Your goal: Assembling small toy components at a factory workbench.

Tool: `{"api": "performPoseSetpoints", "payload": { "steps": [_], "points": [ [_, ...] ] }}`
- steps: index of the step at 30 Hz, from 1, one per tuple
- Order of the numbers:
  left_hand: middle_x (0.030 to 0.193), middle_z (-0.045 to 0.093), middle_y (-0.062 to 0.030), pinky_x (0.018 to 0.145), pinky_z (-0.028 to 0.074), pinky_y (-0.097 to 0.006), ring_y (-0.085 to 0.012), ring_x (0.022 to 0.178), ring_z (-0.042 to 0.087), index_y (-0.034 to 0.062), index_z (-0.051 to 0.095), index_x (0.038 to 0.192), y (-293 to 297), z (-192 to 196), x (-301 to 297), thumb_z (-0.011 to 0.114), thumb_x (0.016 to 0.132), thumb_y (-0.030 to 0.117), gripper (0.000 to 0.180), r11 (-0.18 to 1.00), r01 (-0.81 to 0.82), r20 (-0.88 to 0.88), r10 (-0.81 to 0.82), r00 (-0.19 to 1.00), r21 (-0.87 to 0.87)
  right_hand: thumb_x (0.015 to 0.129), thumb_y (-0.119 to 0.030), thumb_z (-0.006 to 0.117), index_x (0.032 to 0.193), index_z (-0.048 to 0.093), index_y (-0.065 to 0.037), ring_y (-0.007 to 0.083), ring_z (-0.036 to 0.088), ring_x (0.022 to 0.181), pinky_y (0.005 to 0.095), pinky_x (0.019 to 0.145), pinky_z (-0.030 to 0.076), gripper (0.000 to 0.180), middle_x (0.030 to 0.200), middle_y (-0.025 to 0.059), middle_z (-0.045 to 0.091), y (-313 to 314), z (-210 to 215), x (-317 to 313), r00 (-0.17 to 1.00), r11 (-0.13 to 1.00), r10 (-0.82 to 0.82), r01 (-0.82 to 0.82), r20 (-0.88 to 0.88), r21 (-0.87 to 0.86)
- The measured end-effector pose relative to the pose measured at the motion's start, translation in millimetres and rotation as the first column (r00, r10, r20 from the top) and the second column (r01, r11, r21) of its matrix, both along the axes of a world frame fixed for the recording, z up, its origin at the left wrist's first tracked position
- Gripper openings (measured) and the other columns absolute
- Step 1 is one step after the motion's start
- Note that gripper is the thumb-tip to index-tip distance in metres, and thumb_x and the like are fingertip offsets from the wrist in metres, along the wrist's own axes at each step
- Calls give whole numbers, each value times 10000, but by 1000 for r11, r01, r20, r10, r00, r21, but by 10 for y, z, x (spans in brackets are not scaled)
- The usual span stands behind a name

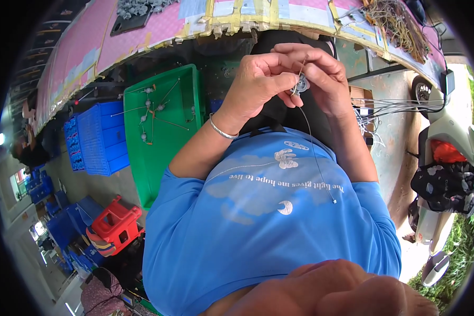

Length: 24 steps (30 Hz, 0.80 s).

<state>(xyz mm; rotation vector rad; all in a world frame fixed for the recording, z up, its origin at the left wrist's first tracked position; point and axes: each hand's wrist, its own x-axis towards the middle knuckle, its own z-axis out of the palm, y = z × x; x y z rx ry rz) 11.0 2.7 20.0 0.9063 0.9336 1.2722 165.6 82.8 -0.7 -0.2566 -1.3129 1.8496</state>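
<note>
on my remote feed, the left hand (259, 84) and right hand (325, 79) pinched a small grey round part (301, 84) at one o'clock, which i judged light, stiff and best held by its rim, sparing the thin, likely fragile wire (314, 149) that ran toward half past five.

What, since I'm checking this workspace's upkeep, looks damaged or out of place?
The table's near edge looks worn: ragged, with patches of yellowish tape. The wire pile at its right looks tangled.
</note>
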Motion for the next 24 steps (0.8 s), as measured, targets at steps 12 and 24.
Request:
{"api": "performPoseSetpoints", "payload": {
  "steps": [12,24],
  "points": [
    [829,704,-185,504,578,-270,-197,592,693,-46,646,924,77,-122,-10,600,882,44,109,991,-134,5,134,991,24,956,-83,600,976,692,21,219,665,969,347,844,534,140,1012,146,696,92,-137,-4,983,966,-79,116,167,-231],
    [973,669,-125,814,607,-336,-203,881,705,-71,556,1182,90,-313,-233,703,814,-85,397,953,-77,-20,87,996,293,926,-62,655,970,706,19,98,624,790,238,727,513,105,882,42,695,240,-128,-322,966,955,4,73,258,-288]
  ]
}}
